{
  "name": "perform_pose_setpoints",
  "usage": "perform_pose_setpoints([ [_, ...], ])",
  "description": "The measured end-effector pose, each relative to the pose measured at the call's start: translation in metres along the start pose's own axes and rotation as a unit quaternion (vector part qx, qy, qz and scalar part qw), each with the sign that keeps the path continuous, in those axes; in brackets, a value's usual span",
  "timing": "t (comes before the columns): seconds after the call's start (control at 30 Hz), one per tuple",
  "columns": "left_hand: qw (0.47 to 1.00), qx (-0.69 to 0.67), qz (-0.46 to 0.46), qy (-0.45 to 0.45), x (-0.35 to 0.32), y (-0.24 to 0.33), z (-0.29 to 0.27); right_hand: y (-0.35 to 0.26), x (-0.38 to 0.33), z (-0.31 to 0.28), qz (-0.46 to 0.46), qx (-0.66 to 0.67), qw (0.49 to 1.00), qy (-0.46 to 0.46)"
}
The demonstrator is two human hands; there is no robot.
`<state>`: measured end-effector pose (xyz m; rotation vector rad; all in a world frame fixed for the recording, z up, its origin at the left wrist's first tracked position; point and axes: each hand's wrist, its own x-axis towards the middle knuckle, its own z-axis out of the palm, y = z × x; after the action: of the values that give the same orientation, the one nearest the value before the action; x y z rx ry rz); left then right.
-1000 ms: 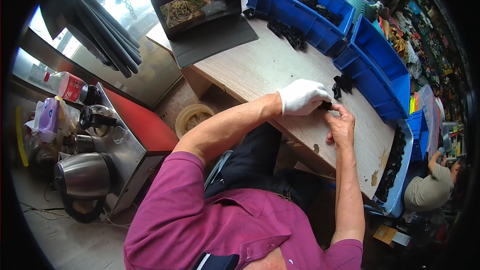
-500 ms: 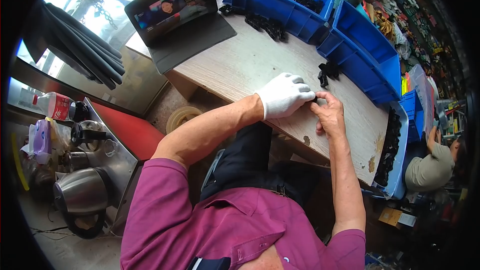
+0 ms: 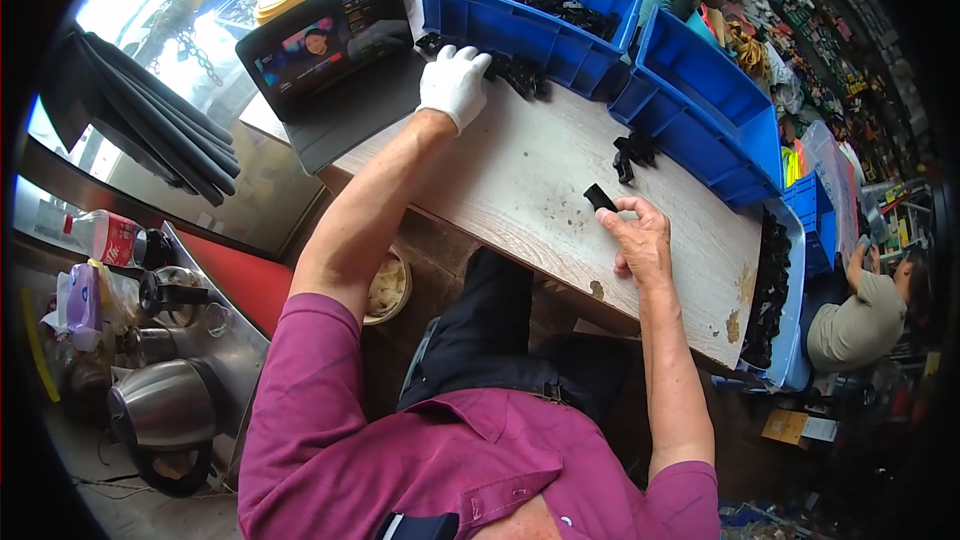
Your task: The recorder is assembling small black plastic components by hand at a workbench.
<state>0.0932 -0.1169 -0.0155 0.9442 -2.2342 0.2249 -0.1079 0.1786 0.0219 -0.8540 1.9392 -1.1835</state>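
My right hand (image 3: 642, 240) pinches a small black plastic piece (image 3: 599, 197) between thumb and fingers, above the table (image 3: 520, 175). Over at the far left of the tabletop, my left hand (image 3: 455, 88), in a white knitted glove, reaches in among loose black parts (image 3: 518, 76). Its fingers look slightly apart, and I see nothing held in them; some of the parts beside it are hidden by the glove. Another little cluster of black parts (image 3: 633, 154) lies between my right hand and the blue bins.
A tablet (image 3: 330, 45) in a dark case stands at the left. Along the back are a blue bin (image 3: 530, 30) of black parts and a second blue bin (image 3: 700, 100). A light-blue tray (image 3: 790, 310) sits at the right edge. A kettle (image 3: 165, 405) stands lower left; another person (image 3: 860, 320) sits far right.
My left hand has left my right hand and moved far left to the loose parts by the tablet. My right hand stays in nearly the same place, its black piece now plainly visible.
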Motion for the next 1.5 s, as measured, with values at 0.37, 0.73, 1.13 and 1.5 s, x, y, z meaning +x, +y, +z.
perform_pose_setpoints([
  [0.37,0.999,-0.042,0.028,-0.006,-0.016,0.039,-0.005,0.005,-0.003,-0.005,-0.008,0.021,0.999,0.033],
  [0.73,0.985,-0.046,-0.033,-0.164,0.002,0.045,-0.013,0.010,-0.002,-0.018,0.021,0.125,0.991,0.034],
  [1.13,0.997,-0.067,0.010,-0.025,-0.016,0.054,-0.008,0.029,0.025,-0.115,0.048,0.200,0.951,0.232],
  [1.5,0.993,-0.107,-0.001,-0.058,-0.015,0.061,-0.006,0.020,0.038,-0.122,0.033,0.125,0.968,0.217],
])
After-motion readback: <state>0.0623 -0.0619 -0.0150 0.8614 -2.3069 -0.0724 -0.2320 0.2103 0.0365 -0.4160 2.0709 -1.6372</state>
